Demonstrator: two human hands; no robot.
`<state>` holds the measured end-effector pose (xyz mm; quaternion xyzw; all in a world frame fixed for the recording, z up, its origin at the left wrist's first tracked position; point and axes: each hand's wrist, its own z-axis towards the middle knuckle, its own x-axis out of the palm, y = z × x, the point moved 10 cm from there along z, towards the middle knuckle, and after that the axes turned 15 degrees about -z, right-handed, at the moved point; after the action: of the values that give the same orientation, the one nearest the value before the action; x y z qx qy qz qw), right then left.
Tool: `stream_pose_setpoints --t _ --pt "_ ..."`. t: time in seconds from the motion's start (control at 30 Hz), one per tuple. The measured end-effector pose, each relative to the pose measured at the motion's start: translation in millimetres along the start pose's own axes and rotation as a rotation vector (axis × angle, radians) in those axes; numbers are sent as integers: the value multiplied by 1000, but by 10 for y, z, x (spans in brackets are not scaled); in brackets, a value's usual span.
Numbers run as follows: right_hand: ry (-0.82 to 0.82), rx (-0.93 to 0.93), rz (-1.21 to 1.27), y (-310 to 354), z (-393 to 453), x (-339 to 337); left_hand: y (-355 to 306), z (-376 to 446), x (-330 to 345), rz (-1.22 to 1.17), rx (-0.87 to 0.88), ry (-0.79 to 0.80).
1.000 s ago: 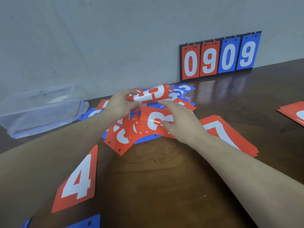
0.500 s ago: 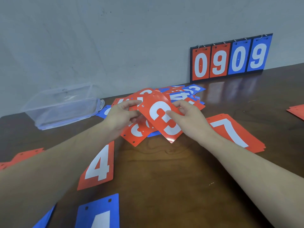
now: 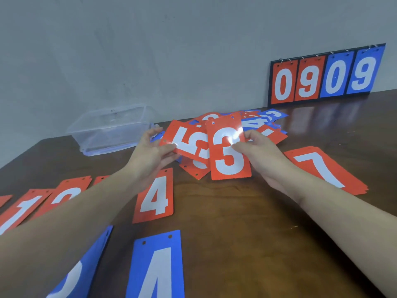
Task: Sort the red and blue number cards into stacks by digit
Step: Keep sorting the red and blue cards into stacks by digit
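Hands [image 3: 150, 155] on card edges [image 3: 231, 151]

Bare dark wooden table [image 3: 247, 222] lies open between the flat red 4 card [image 3: 155, 195] and red 7 stack [image 3: 326, 168]; behind, a mixed heap of red and blue cards [image 3: 257, 123], a clear plastic box [image 3: 113, 127] and an upright scoreboard [image 3: 324, 76] block the wall side.

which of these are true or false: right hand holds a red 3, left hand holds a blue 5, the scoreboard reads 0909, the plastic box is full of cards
1. The right hand holds a red 3 card. True.
2. The left hand holds a blue 5. False: its 5 card is red.
3. The scoreboard reads 0909. True.
4. The clear plastic box is full of cards. False: no cards show inside it.
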<state>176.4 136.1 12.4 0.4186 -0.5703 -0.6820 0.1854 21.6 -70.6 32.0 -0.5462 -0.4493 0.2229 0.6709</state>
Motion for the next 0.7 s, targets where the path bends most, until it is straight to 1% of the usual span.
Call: stream_pose_setpoints --t 0.13,0.37,0.47,0.57,0.63,0.7 --pt "53 34 74 -29 -22 121 -19 -154 -219 17 -11 -35" --pt "166 45 33 4 -113 418 -96 -376 -628 21 -2 -94" --pt "143 69 35 1 -154 443 -170 -493 -721 30 3 -82" --pt "147 53 51 48 -234 460 -250 -583 -853 47 -3 -114" --pt "149 52 23 68 -284 454 -281 -629 -916 59 1 -141" --pt "136 59 -21 65 -316 412 -261 -666 -879 78 -4 -135"
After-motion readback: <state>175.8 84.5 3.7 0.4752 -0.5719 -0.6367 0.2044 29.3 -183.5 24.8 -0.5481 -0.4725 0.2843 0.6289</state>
